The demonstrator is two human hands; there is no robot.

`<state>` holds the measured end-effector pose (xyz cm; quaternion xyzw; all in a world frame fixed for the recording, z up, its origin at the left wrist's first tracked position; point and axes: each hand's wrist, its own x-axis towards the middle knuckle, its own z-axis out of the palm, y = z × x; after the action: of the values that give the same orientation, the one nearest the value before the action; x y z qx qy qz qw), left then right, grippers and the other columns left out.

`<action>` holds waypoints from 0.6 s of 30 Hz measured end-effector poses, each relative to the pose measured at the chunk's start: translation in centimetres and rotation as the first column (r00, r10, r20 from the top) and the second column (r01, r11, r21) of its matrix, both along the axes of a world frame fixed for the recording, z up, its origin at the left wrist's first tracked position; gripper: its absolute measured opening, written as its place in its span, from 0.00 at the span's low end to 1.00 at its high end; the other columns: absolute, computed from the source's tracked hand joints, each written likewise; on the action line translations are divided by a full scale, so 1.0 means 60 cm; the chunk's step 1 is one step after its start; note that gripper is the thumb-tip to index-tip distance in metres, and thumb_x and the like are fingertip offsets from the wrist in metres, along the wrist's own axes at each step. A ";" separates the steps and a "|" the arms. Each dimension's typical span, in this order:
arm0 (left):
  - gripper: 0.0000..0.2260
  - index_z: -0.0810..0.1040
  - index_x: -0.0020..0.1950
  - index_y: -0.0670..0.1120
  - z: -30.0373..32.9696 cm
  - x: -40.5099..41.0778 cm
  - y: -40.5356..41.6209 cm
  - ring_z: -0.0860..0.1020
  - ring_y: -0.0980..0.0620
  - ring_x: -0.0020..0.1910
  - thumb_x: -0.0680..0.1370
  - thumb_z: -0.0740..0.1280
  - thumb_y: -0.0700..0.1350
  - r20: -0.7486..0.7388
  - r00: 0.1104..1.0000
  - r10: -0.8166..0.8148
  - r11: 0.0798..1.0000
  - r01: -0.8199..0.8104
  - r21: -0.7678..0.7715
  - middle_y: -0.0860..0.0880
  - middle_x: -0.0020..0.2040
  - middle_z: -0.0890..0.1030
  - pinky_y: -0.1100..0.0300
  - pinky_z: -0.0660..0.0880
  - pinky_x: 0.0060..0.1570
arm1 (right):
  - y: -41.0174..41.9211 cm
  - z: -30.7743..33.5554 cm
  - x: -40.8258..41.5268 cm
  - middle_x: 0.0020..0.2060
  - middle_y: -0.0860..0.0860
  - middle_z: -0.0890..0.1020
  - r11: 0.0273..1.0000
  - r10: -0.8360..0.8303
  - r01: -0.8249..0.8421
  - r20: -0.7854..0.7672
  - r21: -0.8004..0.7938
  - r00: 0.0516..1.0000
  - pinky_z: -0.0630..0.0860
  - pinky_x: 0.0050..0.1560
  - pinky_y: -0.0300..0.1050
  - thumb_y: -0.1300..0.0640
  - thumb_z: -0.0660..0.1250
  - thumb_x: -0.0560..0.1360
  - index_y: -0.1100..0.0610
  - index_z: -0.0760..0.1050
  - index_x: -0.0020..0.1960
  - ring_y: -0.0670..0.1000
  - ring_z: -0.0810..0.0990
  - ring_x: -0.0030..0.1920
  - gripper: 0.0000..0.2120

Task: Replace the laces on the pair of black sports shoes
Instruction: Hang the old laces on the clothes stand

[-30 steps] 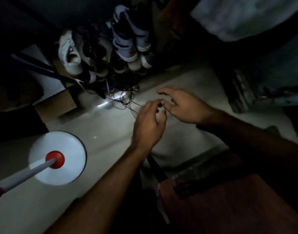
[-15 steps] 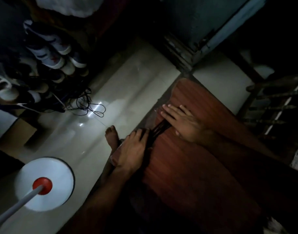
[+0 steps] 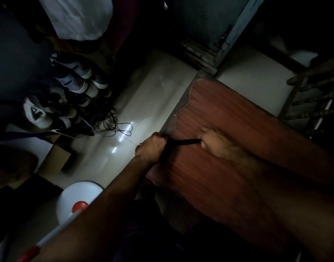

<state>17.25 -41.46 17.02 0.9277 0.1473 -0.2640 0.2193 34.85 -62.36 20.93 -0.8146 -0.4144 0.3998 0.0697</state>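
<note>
Near the tabletop's (image 3: 228, 167) left edge, both hands pinch a black lace (image 3: 183, 142) stretched between them: left hand (image 3: 151, 148) fisted round one end, right hand (image 3: 215, 142) nipping the other. Lace looks light, limp, probably slippery; grip near the tips.

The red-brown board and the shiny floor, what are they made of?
The board looks like wood or wood-look laminate: reddish brown with fine grain lines, and its near edge is chipped. The floor looks like glazed tile: pale, smooth, with bright glints of light and a thin joint line. The dim picture leaves both uncertain.
</note>
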 end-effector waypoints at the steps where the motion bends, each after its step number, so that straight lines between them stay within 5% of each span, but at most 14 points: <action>1: 0.15 0.76 0.58 0.48 0.039 0.007 -0.002 0.78 0.41 0.51 0.76 0.56 0.46 -0.017 1.000 -0.020 1.000 0.020 -0.011 0.46 0.56 0.75 0.42 0.80 0.46 | -0.003 0.009 -0.004 0.55 0.52 0.75 1.000 -0.022 0.022 0.010 -0.018 1.000 0.68 0.54 0.41 0.64 0.65 0.76 0.58 0.76 0.58 0.52 0.75 0.56 0.11; 4: 0.07 0.78 0.52 0.40 0.158 0.026 0.002 0.76 0.42 0.45 0.81 0.61 0.40 0.096 0.988 -0.122 0.991 0.127 -0.049 0.41 0.51 0.75 0.48 0.75 0.43 | -0.008 0.061 -0.013 0.52 0.52 0.75 0.994 -0.104 0.104 0.023 0.014 0.994 0.69 0.51 0.42 0.64 0.66 0.76 0.60 0.79 0.56 0.53 0.77 0.54 0.09; 9: 0.08 0.77 0.59 0.48 0.327 0.046 0.038 0.79 0.45 0.49 0.82 0.61 0.40 0.065 0.992 -0.105 0.987 0.112 -0.115 0.47 0.54 0.80 0.50 0.77 0.47 | -0.007 0.176 -0.036 0.47 0.50 0.74 0.968 -0.165 0.160 0.006 0.195 0.986 0.75 0.52 0.50 0.62 0.64 0.78 0.56 0.77 0.50 0.54 0.77 0.47 0.04; 15: 0.07 0.78 0.58 0.44 0.587 0.051 0.111 0.80 0.41 0.52 0.84 0.63 0.43 0.169 0.980 -0.109 0.994 0.102 0.050 0.44 0.52 0.82 0.57 0.69 0.47 | 0.070 0.362 -0.060 0.37 0.53 0.75 0.911 -0.177 0.172 -0.020 0.374 0.984 0.70 0.41 0.53 0.59 0.58 0.83 0.54 0.68 0.50 0.55 0.75 0.39 0.03; 18: 0.09 0.78 0.55 0.47 0.697 0.033 0.146 0.81 0.45 0.49 0.82 0.63 0.50 0.199 0.973 -0.119 0.987 0.094 0.132 0.50 0.47 0.81 0.52 0.75 0.49 | 0.113 0.433 -0.080 0.35 0.50 0.73 0.875 -0.122 0.089 0.038 0.475 0.992 0.67 0.42 0.53 0.58 0.56 0.83 0.53 0.67 0.49 0.57 0.74 0.39 0.04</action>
<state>19.24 -32.72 58.86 0.9683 0.0893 -0.1681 0.1620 30.05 -55.56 46.94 -0.8073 -0.4564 0.2550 0.2739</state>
